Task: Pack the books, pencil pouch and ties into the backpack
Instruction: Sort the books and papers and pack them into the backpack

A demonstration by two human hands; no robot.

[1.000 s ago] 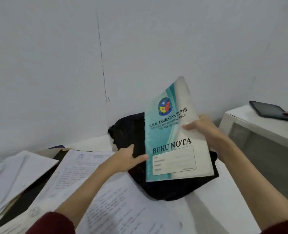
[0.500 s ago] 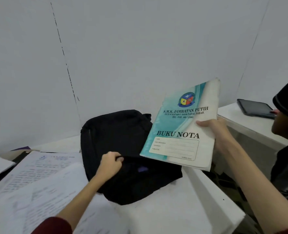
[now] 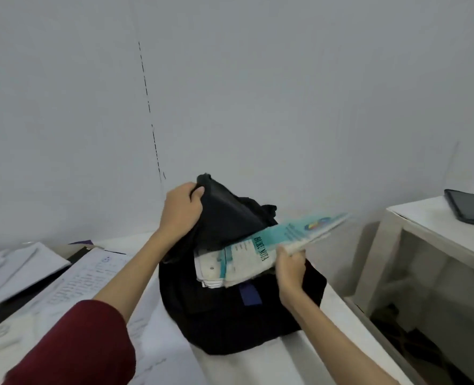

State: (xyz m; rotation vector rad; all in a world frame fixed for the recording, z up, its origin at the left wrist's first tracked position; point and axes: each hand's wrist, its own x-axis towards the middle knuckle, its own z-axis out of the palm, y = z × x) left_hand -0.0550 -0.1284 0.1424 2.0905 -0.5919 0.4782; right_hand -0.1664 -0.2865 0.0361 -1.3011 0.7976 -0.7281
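Observation:
A black backpack [image 3: 230, 320] stands on the white table [image 3: 258, 368] in the middle of the view. My left hand [image 3: 181, 208] grips the upper flap of the backpack and holds it raised, so the mouth gapes. My right hand [image 3: 290, 266] grips a small stack of teal-and-white notebooks [image 3: 260, 251] marked "BUKU NOTA". The stack lies nearly flat, one end inside the bag's mouth and the other end sticking out to the right. No pencil pouch or ties are in view.
Loose printed papers [image 3: 72, 284] and more sheets [image 3: 16, 268] cover the table to the left. A white side table [image 3: 424, 226] with a dark tablet [image 3: 469, 207] stands at the right, across a gap. A grey wall rises close behind.
My left hand went from the bag's front edge to its flap and lifted it. My right hand tipped the notebooks flat and pushed one end into the bag.

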